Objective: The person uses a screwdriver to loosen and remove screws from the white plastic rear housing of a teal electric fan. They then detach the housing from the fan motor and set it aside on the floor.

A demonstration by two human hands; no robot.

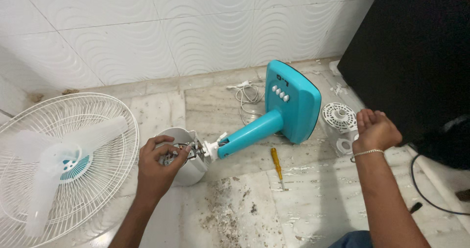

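Left hand (159, 162) grips the white motor housing (188, 160) of a toppled teal fan (steadying it seems wise); right hand (374, 130) curls loosely, holding nothing visible

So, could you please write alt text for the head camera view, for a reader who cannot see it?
A person's left hand grips the white motor housing of a teal table fan lying on a dusty marble floor. The right hand hovers curled near white plastic parts. A yellow screwdriver lies between them, and the fan's white grille rests at left.
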